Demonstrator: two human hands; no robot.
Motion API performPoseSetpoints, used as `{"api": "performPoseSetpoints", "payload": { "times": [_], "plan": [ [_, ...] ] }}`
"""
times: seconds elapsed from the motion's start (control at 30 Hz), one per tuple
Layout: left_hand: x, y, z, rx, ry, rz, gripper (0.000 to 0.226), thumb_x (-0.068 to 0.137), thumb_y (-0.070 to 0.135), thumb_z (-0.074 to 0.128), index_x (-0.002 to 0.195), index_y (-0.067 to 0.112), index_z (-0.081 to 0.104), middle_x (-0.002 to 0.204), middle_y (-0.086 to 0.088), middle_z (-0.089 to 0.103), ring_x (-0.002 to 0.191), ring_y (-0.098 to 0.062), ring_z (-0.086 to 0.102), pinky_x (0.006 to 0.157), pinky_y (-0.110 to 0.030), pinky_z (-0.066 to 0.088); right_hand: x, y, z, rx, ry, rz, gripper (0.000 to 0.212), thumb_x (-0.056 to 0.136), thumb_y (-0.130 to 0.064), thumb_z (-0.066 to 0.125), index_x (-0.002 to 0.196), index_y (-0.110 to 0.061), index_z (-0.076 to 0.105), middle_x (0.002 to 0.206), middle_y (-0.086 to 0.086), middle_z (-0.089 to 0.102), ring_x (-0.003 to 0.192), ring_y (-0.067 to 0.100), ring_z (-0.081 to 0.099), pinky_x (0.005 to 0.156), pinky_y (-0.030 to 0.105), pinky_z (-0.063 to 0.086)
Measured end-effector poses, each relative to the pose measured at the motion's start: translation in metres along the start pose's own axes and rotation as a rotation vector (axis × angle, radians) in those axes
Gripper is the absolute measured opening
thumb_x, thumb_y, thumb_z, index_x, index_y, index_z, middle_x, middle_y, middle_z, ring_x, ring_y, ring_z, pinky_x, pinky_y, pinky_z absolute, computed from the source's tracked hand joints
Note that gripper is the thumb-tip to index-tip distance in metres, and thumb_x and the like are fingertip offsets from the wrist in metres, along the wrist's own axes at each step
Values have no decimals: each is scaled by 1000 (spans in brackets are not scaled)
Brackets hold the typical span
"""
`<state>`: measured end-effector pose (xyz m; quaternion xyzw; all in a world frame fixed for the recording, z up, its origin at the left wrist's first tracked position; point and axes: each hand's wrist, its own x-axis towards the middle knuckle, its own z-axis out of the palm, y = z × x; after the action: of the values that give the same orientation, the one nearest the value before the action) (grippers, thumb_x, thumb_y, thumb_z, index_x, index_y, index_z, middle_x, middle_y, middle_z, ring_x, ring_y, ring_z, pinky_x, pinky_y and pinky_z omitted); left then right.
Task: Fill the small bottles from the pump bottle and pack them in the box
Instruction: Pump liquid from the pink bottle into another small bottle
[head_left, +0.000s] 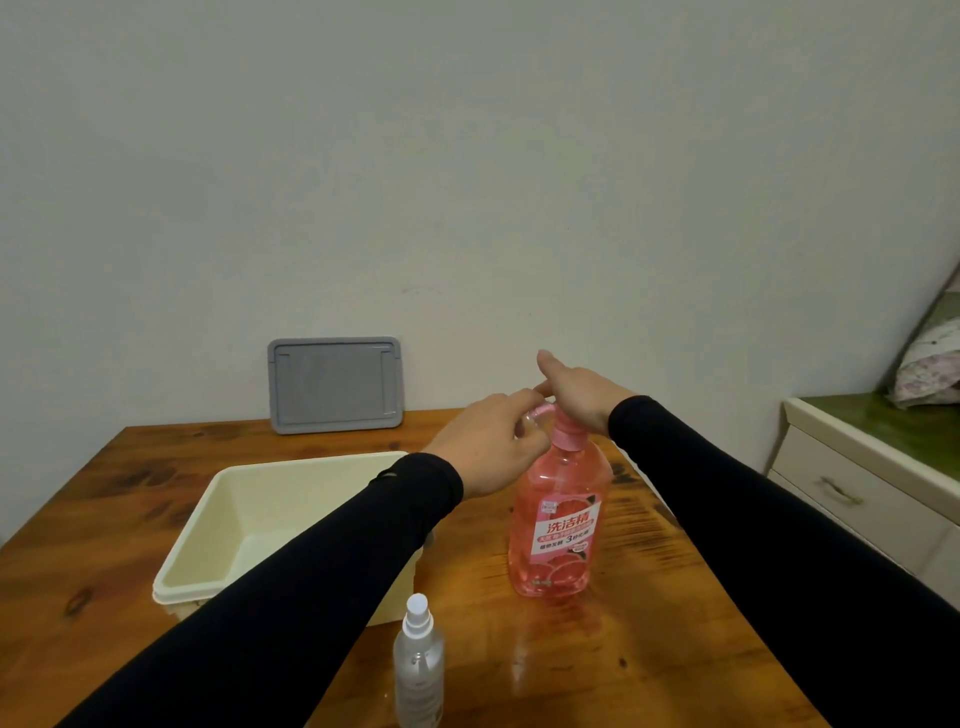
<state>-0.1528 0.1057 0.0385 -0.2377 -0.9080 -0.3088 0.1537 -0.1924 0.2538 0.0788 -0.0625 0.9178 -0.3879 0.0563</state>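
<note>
My right hand (576, 389) presses flat on the pump bottle (561, 514), my left hand (493, 441) apparently pinching its nozzle, box (234, 519) and small bottle (418, 670) nearby.

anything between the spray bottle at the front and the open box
Only the person's left forearm, which crosses above the near right part of the box. The spray bottle stands just right of the box's near corner; nothing on the table lies between them.
</note>
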Motion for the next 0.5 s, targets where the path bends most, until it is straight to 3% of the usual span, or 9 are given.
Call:
{"api": "performPoseSetpoints", "payload": {
  "times": [0.03,0.07,0.13,0.2,0.37,0.5],
  "plan": [
    [0,0,0,3,-2,-5,44,89,39,44,132,32,46,81,13,58,72,-5,57,58,-20,48,0,1,1,0,2,8,76,97,-58,12,132,-6,54,78,-4,56,76,10,53,86,33,38],
    [0,0,-1,6,-9,-11,44,89,38,44,132,32,46,81,12,59,72,-5,57,59,-20,48,0,2,1,3,3,11,76,97,-59,12,132,-7,54,82,-2,58,80,12,54,91,35,37],
    [2,2,-4,17,-29,-14,43,89,38,45,131,32,46,82,13,59,72,-3,57,58,-17,45,0,0,-1,7,4,6,75,97,-59,13,134,-7,52,118,9,62,108,22,55,100,36,34],
    [3,4,-8,6,-20,-12,42,89,39,46,130,30,48,83,16,57,73,-1,55,57,-15,40,-2,-6,-5,24,17,1,74,97,-59,14,135,-7,51,138,13,51,120,25,49,101,36,31],
    [6,7,-12,-6,12,3,42,88,40,47,128,29,50,82,19,54,74,1,53,56,-15,35,-1,-11,-11,17,16,-6,75,97,-59,12,134,-8,51,137,15,51,113,23,48,91,33,30],
    [0,2,-3,-18,-14,-14,47,88,38,46,135,32,44,81,15,58,73,-3,57,59,-18,47,0,0,1,-3,24,0,75,98,-57,12,131,-7,56,134,16,54,115,26,52,101,37,34]
  ]
}}
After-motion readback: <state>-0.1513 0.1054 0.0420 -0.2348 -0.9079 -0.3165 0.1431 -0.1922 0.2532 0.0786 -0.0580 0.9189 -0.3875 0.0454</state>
